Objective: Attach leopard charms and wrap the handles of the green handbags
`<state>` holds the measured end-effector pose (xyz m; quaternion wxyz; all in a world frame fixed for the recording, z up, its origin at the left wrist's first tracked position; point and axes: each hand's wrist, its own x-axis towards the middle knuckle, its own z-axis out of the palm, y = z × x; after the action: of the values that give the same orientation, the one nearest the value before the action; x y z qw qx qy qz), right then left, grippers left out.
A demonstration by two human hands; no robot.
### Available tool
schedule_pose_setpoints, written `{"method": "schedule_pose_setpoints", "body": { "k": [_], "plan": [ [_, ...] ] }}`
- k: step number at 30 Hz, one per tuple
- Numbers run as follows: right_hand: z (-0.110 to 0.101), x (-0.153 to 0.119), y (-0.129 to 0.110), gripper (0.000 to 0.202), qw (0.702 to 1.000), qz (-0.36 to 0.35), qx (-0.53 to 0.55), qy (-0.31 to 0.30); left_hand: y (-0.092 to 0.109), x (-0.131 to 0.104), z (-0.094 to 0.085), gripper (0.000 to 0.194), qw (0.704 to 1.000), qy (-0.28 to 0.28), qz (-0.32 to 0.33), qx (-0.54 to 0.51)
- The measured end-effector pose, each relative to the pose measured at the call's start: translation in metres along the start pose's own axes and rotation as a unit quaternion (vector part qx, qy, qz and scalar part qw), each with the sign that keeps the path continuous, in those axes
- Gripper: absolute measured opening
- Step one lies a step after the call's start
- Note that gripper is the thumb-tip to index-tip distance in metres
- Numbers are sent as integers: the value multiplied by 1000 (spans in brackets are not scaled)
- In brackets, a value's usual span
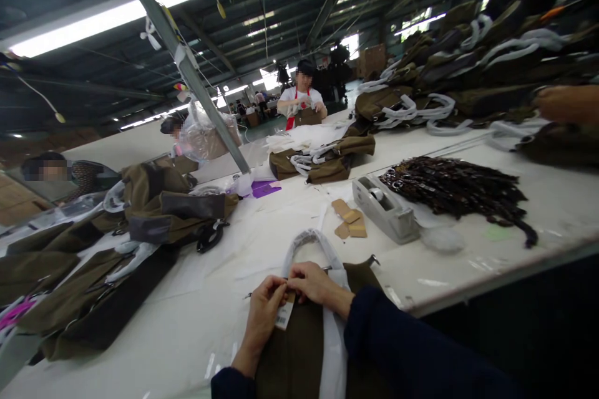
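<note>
An olive-brown handbag point(290, 355) lies in front of me at the table's near edge, its handle point(311, 237) wrapped in white covering and arching away from me. Over the top of the bag my left hand point(267, 302) pinches near a hang tag point(284, 312) with a barcode, which dangles below the fingers. My right hand point(311, 280) meets it there, thumb and fingertips pressed together at the tag's upper end. Whatever thin piece lies between the right fingertips is too small to make out.
Beyond the bag stand a grey tape dispenser point(386, 209), brown cards point(350, 219) and a heap of dark straps point(458, 187). Bags pile up at left point(173, 206) and back right point(444, 75). A slanted post point(201, 87) rises mid-table. Co-workers sit across; another person's hand point(566, 103) shows at right.
</note>
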<state>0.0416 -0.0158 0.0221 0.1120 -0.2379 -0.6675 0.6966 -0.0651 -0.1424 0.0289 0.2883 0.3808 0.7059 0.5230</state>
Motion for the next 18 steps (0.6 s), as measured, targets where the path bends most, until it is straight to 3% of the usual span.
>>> {"method": "schedule_pose_setpoints", "body": {
  "k": [5,8,11,13,15,18],
  "plan": [
    [3,-2,-6,10,998,-9,-54,8,2,2,2,29,1000,1,3,1],
    [-7,-15,-24,1,992,-66,-110,22,14,0,3,28,1000,-14,22,5],
    [-36,-35,-45,23,971,-152,-166,78,24,-6,-3,33,1000,-15,26,7],
    [-64,-49,-51,25,952,-187,-210,122,25,-5,-14,38,1000,4,22,18],
    [-92,-62,-46,21,933,-184,-267,152,22,2,-29,36,993,34,32,104],
    [-120,-77,-23,18,914,-154,-331,175,13,29,-55,27,957,57,47,280]
  ]
}}
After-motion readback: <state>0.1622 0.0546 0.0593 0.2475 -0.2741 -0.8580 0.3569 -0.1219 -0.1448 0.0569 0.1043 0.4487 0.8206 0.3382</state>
